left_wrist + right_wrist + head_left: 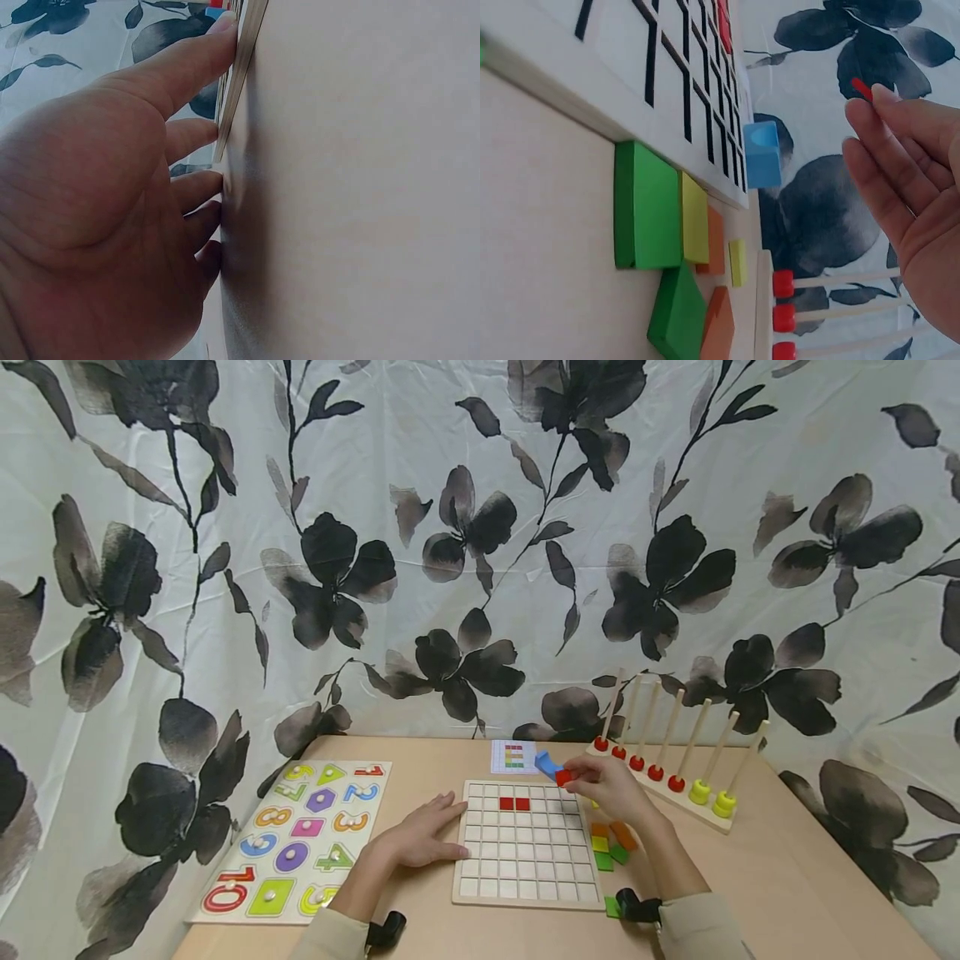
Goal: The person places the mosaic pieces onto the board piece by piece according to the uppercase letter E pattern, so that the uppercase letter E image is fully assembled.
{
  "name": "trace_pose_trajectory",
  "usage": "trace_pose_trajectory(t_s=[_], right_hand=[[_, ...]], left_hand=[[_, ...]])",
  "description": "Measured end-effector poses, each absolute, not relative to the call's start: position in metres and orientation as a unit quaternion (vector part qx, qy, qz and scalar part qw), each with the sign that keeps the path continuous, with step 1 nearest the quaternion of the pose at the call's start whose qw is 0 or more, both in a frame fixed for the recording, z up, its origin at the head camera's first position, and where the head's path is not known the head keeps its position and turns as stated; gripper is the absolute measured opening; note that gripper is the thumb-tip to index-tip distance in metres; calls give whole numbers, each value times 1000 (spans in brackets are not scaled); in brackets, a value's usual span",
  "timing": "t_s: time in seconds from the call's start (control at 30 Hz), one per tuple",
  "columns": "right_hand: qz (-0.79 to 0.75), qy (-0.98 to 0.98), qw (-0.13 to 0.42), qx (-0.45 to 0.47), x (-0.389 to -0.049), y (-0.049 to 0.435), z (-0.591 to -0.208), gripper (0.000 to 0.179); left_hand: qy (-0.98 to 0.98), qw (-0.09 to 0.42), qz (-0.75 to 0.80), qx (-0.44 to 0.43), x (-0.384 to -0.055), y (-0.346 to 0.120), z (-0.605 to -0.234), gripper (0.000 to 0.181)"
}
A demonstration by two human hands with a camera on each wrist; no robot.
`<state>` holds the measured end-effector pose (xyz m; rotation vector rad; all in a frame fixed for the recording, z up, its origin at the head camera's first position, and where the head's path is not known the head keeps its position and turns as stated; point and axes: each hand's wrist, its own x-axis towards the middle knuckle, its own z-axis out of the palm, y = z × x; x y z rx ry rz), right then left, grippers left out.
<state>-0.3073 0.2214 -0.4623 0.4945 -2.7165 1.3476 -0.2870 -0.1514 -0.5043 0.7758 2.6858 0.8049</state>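
A white wooden grid board (525,852) lies on the table, with two red square tiles (514,804) side by side in an upper row. My left hand (420,833) rests at the board's left edge, fingers extended, thumb and fingertips touching the frame. Over the board's upper right corner, my right hand (609,787) pinches a red tile (862,88) between thumb and forefinger. A blue curved block (763,154) stands just behind that corner. Behind the board lies a small pattern card (513,757) with coloured squares.
Green (656,206), yellow and orange tiles lie along the board's right side. A peg stand (693,806) with red and yellow beads is at the back right. To the left lies a number and shape puzzle board (296,839). A floral cloth (480,568) hangs behind the table.
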Motion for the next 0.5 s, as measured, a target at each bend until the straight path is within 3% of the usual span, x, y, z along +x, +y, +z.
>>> trace_pose_trajectory(t_s=[0.5], right_hand=[[410,-896,-35,165,-327,199,-478,24]], left_hand=[[919,111,271,265,-288,-152,-506,85]])
